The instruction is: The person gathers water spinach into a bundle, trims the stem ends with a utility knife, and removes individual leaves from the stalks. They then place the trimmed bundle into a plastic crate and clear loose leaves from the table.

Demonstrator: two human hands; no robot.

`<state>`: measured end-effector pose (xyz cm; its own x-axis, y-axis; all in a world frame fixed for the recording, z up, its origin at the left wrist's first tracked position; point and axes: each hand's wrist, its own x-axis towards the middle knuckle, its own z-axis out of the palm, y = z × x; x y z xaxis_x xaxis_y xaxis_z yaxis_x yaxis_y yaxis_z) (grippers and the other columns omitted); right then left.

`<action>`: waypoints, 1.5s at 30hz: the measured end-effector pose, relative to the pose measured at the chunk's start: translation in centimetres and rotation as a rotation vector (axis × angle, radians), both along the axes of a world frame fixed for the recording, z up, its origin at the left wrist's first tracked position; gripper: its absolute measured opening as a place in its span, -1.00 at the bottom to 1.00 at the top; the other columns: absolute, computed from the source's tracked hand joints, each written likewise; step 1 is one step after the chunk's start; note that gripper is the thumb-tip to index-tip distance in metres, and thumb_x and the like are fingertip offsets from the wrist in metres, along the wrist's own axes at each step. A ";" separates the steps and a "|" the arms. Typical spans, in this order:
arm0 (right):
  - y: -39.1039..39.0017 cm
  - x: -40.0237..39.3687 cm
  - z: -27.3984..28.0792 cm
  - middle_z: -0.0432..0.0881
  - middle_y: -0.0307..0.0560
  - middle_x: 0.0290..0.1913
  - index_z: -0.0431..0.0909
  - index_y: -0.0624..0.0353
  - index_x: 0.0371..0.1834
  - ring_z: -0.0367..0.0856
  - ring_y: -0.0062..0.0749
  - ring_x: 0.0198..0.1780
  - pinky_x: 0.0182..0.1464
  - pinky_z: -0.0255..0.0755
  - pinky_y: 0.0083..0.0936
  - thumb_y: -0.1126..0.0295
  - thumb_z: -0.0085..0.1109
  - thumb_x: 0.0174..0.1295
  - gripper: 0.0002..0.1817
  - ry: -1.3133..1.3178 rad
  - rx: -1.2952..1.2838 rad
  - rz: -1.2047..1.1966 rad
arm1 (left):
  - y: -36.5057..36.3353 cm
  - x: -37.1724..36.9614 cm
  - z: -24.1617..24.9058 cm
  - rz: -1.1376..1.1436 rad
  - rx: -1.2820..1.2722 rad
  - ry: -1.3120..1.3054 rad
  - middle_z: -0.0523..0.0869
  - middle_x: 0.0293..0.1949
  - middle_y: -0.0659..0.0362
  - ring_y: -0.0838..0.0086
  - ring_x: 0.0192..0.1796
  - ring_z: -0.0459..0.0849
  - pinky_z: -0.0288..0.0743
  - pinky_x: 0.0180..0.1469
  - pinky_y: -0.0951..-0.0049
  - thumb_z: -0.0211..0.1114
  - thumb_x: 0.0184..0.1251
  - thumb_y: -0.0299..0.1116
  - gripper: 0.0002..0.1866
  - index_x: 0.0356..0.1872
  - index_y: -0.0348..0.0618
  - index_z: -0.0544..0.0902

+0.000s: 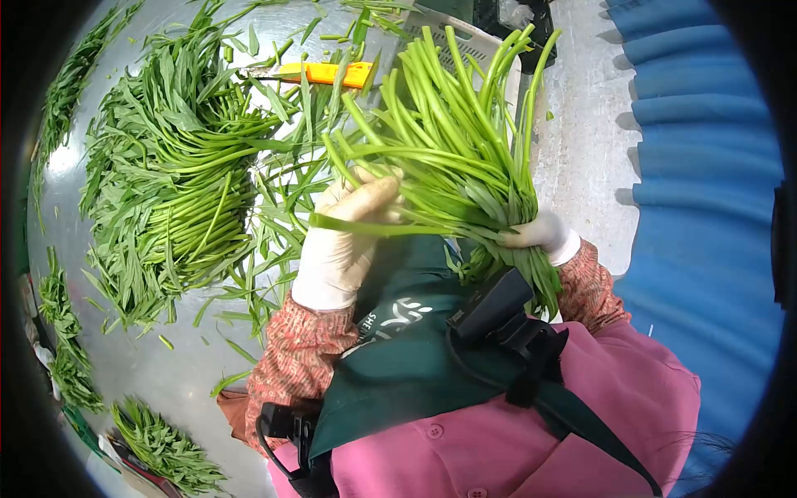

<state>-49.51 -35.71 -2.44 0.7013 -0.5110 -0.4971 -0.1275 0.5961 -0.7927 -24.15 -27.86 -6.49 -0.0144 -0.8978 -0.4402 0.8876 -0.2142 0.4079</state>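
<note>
A large bunch of green leafy stems [448, 141] is up in front of the green apron, cut stem ends fanned toward the top of the view. My right hand [540, 235], in a whitish glove, is wrapped round its leafy part. My left hand [353, 224], also gloved, is at the left side of the bunch, thumb and fingers closed on stems. To the left, a big heap of the same greens [183, 183] lies on the metal table [141, 353]. A knife with an orange handle [336, 74] rests above my left hand among loose leaves.
More greens [166, 448] lie at the lower left, with others [66, 332] along the table's left edge. Behind the bunch stands a pale perforated crate [448, 37], beside a black container [540, 25]. A blue curtain-like sheet [706, 166] hangs at the right.
</note>
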 end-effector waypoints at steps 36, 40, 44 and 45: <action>0.7 0.2 -0.1 0.44 -0.03 0.40 0.23 0.31 0.49 0.36 -0.36 0.41 0.47 0.15 -0.40 0.61 0.33 0.03 -0.15 0.002 0.140 -0.055 | 0.2 0.2 -0.7 0.026 -0.003 0.050 0.73 -0.18 0.09 0.37 -0.09 0.69 0.58 0.05 0.34 0.28 0.34 -0.50 -0.81 -0.06 -0.29 0.64; 0.5 -1.5 -2.0 0.37 0.03 0.46 0.15 0.29 0.54 0.30 -0.28 0.47 0.51 0.10 -0.33 0.62 0.33 0.01 -0.07 -0.124 0.095 -0.014 | -0.5 1.6 1.2 0.179 0.073 0.142 0.72 -0.18 0.11 0.40 -0.13 0.68 0.56 0.06 0.38 0.29 0.34 -0.51 -0.83 -0.08 -0.31 0.65; 1.3 -1.0 0.9 0.33 0.12 0.48 0.10 0.26 0.57 0.27 -0.07 0.51 0.52 0.09 -0.20 0.63 0.29 -0.06 -0.01 -0.295 0.242 -0.179 | -1.2 5.3 1.3 0.220 -0.017 0.301 0.71 -0.19 0.12 0.35 -0.05 0.67 0.54 0.11 0.27 0.30 0.37 -0.49 -0.78 -0.01 -0.32 0.64; 1.1 -2.2 0.3 0.34 0.13 0.47 0.10 0.26 0.57 0.28 -0.05 0.49 0.51 0.12 -0.17 0.63 0.29 -0.06 -0.01 -0.248 0.225 -0.176 | -1.4 5.6 1.9 0.248 -0.020 0.299 0.71 -0.19 0.12 0.36 -0.03 0.66 0.54 0.11 0.26 0.30 0.38 -0.49 -0.79 -0.02 -0.32 0.64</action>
<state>-51.69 -34.60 -2.14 0.7259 -0.5318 -0.4362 0.1717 0.7542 -0.6337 -18.53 -29.30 -4.55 0.0794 -0.8985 -0.4317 0.9918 0.0276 0.1250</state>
